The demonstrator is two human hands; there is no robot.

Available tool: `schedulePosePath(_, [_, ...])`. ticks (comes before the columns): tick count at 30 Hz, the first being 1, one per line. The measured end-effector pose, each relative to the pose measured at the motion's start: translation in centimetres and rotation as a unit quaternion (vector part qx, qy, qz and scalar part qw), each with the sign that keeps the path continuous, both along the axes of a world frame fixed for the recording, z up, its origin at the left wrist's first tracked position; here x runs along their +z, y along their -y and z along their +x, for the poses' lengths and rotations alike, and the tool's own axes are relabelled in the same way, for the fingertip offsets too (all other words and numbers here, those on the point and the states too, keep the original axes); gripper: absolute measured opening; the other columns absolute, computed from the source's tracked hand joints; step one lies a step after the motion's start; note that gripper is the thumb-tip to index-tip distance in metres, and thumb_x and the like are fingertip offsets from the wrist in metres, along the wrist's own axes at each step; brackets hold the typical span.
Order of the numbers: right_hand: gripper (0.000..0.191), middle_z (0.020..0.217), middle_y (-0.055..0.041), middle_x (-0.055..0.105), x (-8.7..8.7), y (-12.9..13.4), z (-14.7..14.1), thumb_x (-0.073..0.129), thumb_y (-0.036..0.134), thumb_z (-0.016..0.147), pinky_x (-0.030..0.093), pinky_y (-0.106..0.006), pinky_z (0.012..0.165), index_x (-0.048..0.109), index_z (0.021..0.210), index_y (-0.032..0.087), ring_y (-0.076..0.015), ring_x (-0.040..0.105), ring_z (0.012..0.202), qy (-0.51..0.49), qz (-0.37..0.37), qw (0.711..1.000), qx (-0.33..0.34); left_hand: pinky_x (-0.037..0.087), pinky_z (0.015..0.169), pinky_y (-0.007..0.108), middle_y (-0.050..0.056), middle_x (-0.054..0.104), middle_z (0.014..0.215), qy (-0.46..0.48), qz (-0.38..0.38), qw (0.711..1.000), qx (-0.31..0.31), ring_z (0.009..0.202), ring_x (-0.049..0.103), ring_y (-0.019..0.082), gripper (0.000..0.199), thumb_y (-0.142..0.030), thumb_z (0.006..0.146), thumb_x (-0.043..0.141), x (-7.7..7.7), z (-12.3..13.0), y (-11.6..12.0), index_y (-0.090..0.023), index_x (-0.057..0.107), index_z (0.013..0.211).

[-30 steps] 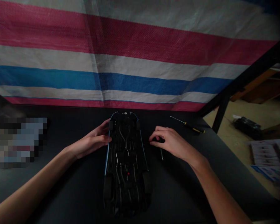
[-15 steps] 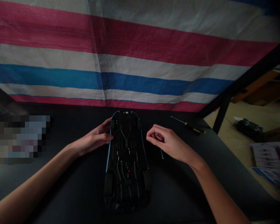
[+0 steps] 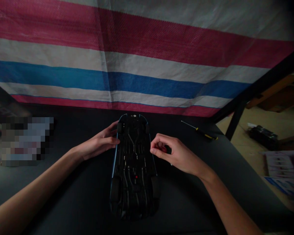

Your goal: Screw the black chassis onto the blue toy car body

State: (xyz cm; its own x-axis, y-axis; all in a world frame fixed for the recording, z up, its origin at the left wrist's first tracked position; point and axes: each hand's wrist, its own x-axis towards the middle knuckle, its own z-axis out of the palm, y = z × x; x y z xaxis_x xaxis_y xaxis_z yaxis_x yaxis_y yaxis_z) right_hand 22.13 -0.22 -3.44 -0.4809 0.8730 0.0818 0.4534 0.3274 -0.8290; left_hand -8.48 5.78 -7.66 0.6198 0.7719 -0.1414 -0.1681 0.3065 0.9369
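Observation:
A toy car lies upside down on the black tabletop, its dark underside facing up and a strip of blue body along its edges. My left hand grips its left side, thumb on the edge and fingers partly hidden behind it. Close to the car's right side, my right hand is curled with thumb and forefinger pinched; whatever they hold, if anything, is hidden. A small bit of metal, mostly covered, shows just under that hand. Farther right lies a screwdriver with a black and yellow handle.
Behind the table hangs a striped plastic sheet. A pixelated item lies at left. Past the table's right edge, a black object and printed papers lie below, near a dark metal post.
My right hand has shifted slightly left, nearer the car, and now covers most of the thin metal rod that showed beneath it. My left hand stays on the car. The view shifted slightly.

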Motion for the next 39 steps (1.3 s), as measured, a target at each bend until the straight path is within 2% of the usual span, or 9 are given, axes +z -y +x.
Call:
schedulePosePath(6, [0.018,0.084,0.0041,0.053,-0.6,-0.1,-0.1,0.063,0.039,0.1,0.04,-0.029,0.072,0.057,0.095,0.023,-0.0121,0.048,0.075,-0.04,-0.079,0.996,0.017,0.051,0.104,0.034,0.003,0.059,0.146,0.003,-0.008,1.0,-0.001,0.128,0.06,0.025,0.085,-0.018,0.082,0.075,0.0,0.1,0.0,-0.04,0.041,0.157])
schedulePosePath(11, [0.02,0.086,0.0043,0.049,-1.3,-0.3,-0.4,0.062,0.04,0.101,0.038,-0.028,0.072,0.052,0.096,0.023,-0.0121,0.045,0.077,-0.094,-0.115,0.989,0.024,0.051,0.104,0.036,0.004,0.056,0.15,-0.003,-0.006,1.0,-0.006,0.125,0.062,0.025,0.085,-0.018,0.084,0.073,-0.1,0.0,-0.1,-0.04,0.038,0.158])
schedulePosePath(17, [0.022,0.086,0.0042,0.048,-1.3,-0.2,-0.5,0.062,0.041,0.101,0.036,-0.028,0.071,0.051,0.096,0.023,-0.012,0.044,0.077,-0.108,-0.118,0.987,0.027,0.051,0.105,0.034,0.003,0.055,0.152,0.001,-0.003,1.0,-0.01,0.127,0.06,0.024,0.082,-0.017,0.085,0.072,-0.1,-0.2,-0.1,-0.04,0.039,0.157])
schedulePosePath(27, [0.026,0.083,0.0039,0.047,-1.4,-0.4,-0.5,0.059,0.047,0.102,0.038,-0.028,0.07,0.05,0.097,0.023,-0.0122,0.043,0.075,-0.119,-0.137,0.983,0.026,0.053,0.1,0.032,0.004,0.057,0.149,0.001,-0.007,1.0,-0.004,0.121,0.063,0.022,0.081,-0.015,0.086,0.071,-0.1,-0.2,-0.1,-0.039,0.039,0.157])
schedulePosePath(35, [0.027,0.084,0.0041,0.047,-1.5,-0.4,-0.6,0.063,0.046,0.1,0.039,-0.026,0.071,0.049,0.096,0.023,-0.0118,0.044,0.075,-0.111,-0.112,0.987,0.023,0.053,0.1,0.034,0.005,0.059,0.146,-0.003,0.003,1.0,-0.005,0.12,0.064,0.023,0.081,-0.016,0.087,0.069,-0.1,-0.2,-0.1,-0.038,0.038,0.158])
schedulePosePath(37, [0.026,0.084,0.0037,0.05,-1.4,-0.6,-0.2,0.059,0.048,0.101,0.041,-0.027,0.07,0.05,0.1,0.024,-0.0123,0.047,0.075,-0.112,-0.121,0.986,0.031,0.052,0.102,0.034,0.005,0.058,0.147,-0.006,0.0,1.0,-0.004,0.123,0.062,0.024,0.082,-0.017,0.086,0.07,-0.1,-0.1,-0.1,-0.038,0.038,0.158])
schedulePosePath(39, [0.027,0.082,0.0032,0.053,-1.4,-1.2,0.8,0.048,0.051,0.105,0.042,-0.028,0.067,0.05,0.108,0.024,-0.0132,0.051,0.072,-0.095,-0.102,0.99,-0.001,0.052,0.103,0.034,0.005,0.057,0.149,-0.001,0.0,1.0,-0.006,0.127,0.06,0.025,0.081,-0.016,0.086,0.071,-0.1,-0.1,-0.1,-0.038,0.039,0.157])
